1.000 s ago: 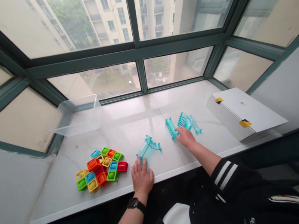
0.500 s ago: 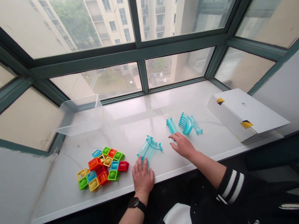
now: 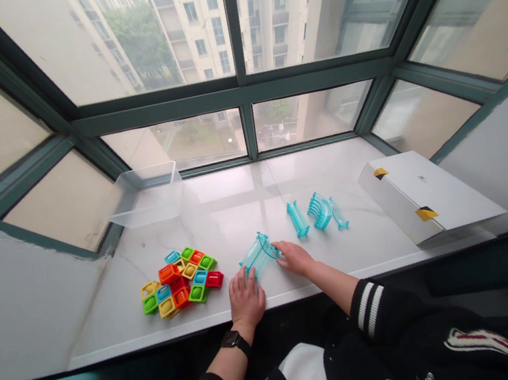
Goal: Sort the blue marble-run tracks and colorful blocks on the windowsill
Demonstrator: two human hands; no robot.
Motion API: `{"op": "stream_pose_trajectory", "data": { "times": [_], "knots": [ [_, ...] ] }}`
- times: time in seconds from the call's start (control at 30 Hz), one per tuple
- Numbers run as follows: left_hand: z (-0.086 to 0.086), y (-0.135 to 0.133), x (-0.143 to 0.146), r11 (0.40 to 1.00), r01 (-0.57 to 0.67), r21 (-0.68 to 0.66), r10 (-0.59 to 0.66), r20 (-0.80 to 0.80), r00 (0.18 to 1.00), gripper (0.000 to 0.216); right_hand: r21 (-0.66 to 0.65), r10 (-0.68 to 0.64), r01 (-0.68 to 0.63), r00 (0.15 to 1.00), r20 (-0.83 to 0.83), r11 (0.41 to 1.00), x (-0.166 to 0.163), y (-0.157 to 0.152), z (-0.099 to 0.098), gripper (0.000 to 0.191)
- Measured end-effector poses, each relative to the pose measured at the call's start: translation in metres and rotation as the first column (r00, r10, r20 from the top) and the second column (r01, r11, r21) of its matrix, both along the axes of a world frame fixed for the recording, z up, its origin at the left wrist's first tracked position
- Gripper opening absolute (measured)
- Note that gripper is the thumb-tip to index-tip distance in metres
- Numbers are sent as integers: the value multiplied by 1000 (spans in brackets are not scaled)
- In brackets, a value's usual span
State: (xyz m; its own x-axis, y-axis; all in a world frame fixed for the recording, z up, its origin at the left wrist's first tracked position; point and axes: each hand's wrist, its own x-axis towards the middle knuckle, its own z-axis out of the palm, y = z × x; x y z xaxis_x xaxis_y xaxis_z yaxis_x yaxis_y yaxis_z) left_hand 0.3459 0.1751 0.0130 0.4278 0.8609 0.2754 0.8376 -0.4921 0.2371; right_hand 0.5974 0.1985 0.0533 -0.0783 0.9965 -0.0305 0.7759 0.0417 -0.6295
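Note:
A clear teal track piece (image 3: 258, 253) lies near the front edge of the white marble sill (image 3: 237, 205). My left hand (image 3: 245, 298) rests flat at its near end, fingertips touching it. My right hand (image 3: 295, 257) touches its right end with spread fingers. Further right lie a straight teal piece (image 3: 298, 218), a ribbed curved teal piece (image 3: 319, 210) and a smaller teal piece (image 3: 339, 214), apart from both hands. A pile of several coloured square frame tiles (image 3: 179, 281) sits to the left of my left hand.
A clear plastic bin (image 3: 146, 196) stands at the back left by the window. A white cardboard box (image 3: 423, 195) with yellow-black tape lies at the right. Window frames enclose the sill on three sides.
My right hand left the teal pieces at the right and moved left to the near track piece. My left hand stayed at that piece's near end.

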Motion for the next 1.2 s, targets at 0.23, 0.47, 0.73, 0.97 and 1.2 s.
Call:
{"op": "stream_pose_trajectory", "data": {
  "times": [0.23, 0.47, 0.73, 0.97, 1.2],
  "knots": [
    [4, -1, 0, 1000, 24, -1, -24, -15, 1000, 58, -324, -339, 148, 646, -684, 935, 18, -21, -2, 50],
    [1, 0, -1, 999, 42, 4, -41, -29, 999, 59, -525, -529, 76, 187, -828, 848, 41, -61, 0, 47],
    [2, -1, 0, 991, 128, 26, -130, 72, 989, 55, -465, -495, 178, 413, -765, 867, 64, -106, -9, 56],
    [29, -25, 6, 986, 165, -5, -161, 191, 968, 52, -142, -279, 241, 850, -446, 960, 72, -112, -11, 50],
    [53, -33, 29, 946, 291, -145, -220, 374, 901, 42, 21, -2, 3, 999, -54, 1000, 81, -101, -10, 59]
  ]
}}
